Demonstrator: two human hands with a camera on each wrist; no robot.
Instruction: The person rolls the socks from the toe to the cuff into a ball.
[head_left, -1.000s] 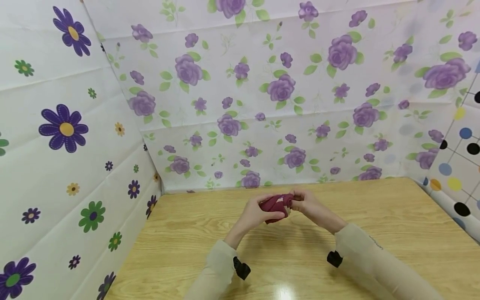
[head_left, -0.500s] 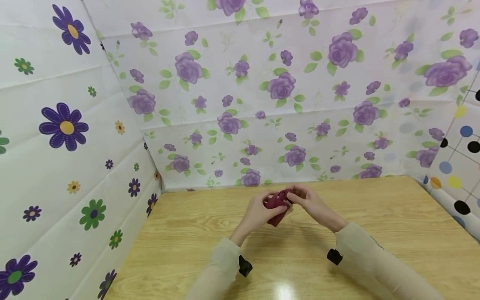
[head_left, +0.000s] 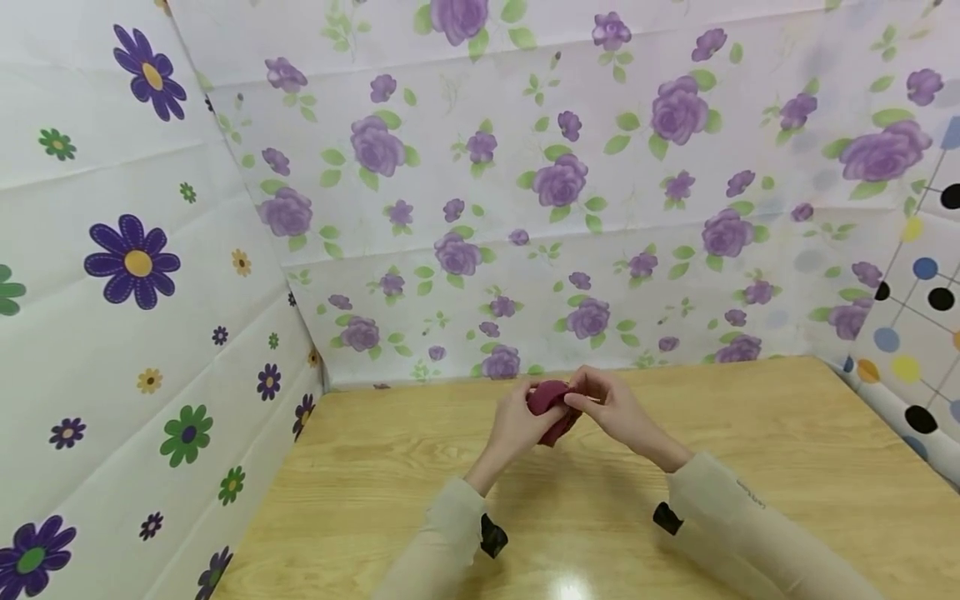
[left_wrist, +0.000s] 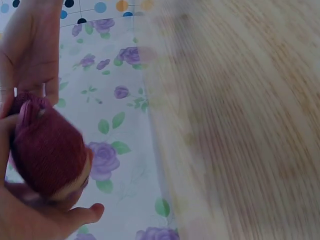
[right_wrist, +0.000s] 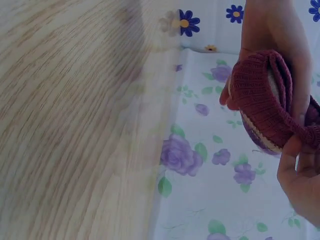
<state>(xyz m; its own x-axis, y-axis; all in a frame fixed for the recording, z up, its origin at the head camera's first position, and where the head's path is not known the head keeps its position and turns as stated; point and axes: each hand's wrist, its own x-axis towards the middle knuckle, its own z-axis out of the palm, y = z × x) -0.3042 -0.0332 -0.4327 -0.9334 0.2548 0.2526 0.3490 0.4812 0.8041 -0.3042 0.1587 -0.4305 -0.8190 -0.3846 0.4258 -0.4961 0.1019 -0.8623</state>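
A bundled maroon knitted sock (head_left: pixel 547 394) is held between both hands above the table. My left hand (head_left: pixel 516 427) grips it from the left, thumb on the near side and fingers around the back. The right hand (head_left: pixel 613 414) pinches its edge from the right. In the right wrist view, the sock's ribbed cuff (right_wrist: pixel 257 92) is folded over in layers, with a cream stripe below, and the fingertips (right_wrist: pixel 291 146) of the right hand nip the rim. The smooth rounded side of the bundle (left_wrist: pixel 50 150) faces the left wrist view. Its inside is mostly hidden.
The wooden table (head_left: pixel 360 483) reaches back to a sheet with purple roses (head_left: pixel 420 317). Another flowered sheet (head_left: pixel 112 350) hangs along the left, and a dotted one (head_left: pixel 915 333) on the right. Black wrist straps (head_left: pixel 492 536) hang below both sleeves.
The sock has been turned and its cuff pulled over between the hands, so the light patch seen earlier is hidden in the head view. The right hand has shifted slightly at the sock's edge.
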